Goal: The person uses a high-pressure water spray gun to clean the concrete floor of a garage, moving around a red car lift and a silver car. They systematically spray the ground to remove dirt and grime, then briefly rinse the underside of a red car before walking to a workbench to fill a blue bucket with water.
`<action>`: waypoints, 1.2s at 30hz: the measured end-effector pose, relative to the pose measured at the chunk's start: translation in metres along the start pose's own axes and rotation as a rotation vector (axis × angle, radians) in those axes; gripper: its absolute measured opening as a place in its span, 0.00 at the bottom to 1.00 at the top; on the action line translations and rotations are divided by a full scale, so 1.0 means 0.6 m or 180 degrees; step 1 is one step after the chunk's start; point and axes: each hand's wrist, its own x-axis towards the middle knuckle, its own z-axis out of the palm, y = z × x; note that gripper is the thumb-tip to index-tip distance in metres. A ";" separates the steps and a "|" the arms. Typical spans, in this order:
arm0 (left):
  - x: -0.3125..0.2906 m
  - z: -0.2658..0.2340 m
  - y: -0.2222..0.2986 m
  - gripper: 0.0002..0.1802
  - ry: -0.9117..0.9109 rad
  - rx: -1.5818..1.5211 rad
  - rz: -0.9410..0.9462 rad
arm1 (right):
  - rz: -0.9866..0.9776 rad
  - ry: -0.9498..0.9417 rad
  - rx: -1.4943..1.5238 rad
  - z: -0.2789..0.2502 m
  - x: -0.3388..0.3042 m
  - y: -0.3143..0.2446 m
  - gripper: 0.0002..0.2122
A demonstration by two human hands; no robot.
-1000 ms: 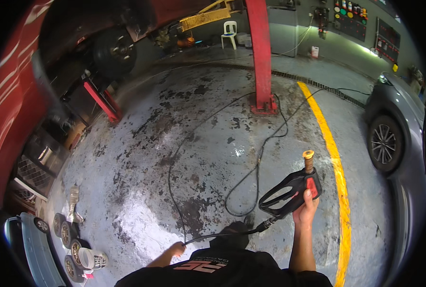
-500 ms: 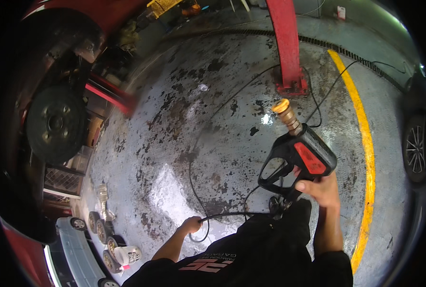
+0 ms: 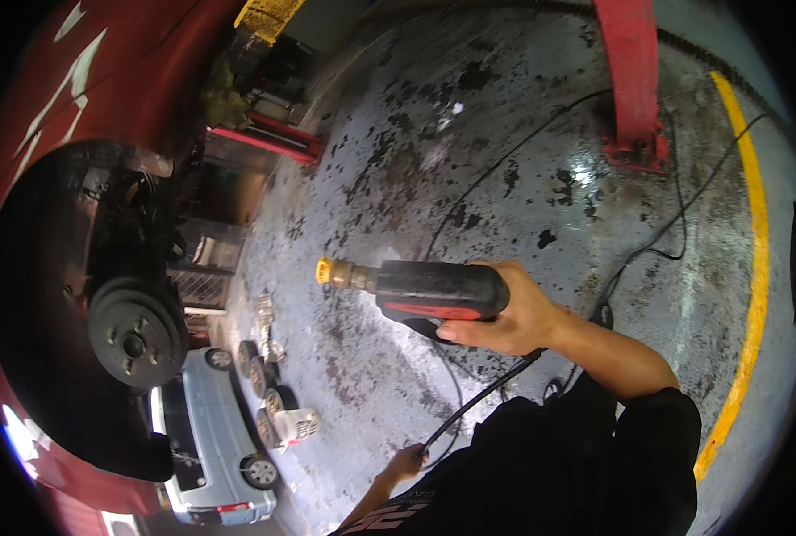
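Note:
A black and red pressure washer gun (image 3: 440, 284) is held level in my right hand (image 3: 518, 313), fingers wrapped round its grip. Its short brass nozzle with a yellow tip (image 3: 325, 271) points left, towards the bare wheel hub (image 3: 137, 335) of a raised red car (image 3: 139, 54). Open floor lies between the tip and the hub. Lower down, my left hand (image 3: 407, 464) is closed round the black hose (image 3: 478, 399) that runs up towards the gun. No water is seen leaving the nozzle. The trigger is hidden by the gun body and my fingers.
A red lift post (image 3: 632, 80) stands at the far right, with black hose (image 3: 675, 223) looping on the wet, stained floor near it. A yellow line (image 3: 755, 268) runs down the right. Several loose wheels (image 3: 259, 375), a white bucket (image 3: 297, 425) and a light blue van (image 3: 203, 420) are at lower left.
My right hand has swung the gun left and tipped it from pointing up and away to pointing left. The view has turned left, showing more of the red car.

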 end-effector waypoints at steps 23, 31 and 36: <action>0.062 -0.177 0.292 0.08 -0.0009 0.0965 0.0104 | 0.0605 0.0431 0.0001 0.031 0.137 -0.064 0.28; 0.090 -0.235 0.353 0.10 0.0472 0.1117 0.0884 | 0.0002 0.1526 -0.1136 0.013 0.206 -0.095 0.26; 0.072 -0.228 0.375 0.13 0.0842 0.0742 0.0786 | 0.0547 0.1621 -0.0988 -0.014 0.283 -0.116 0.19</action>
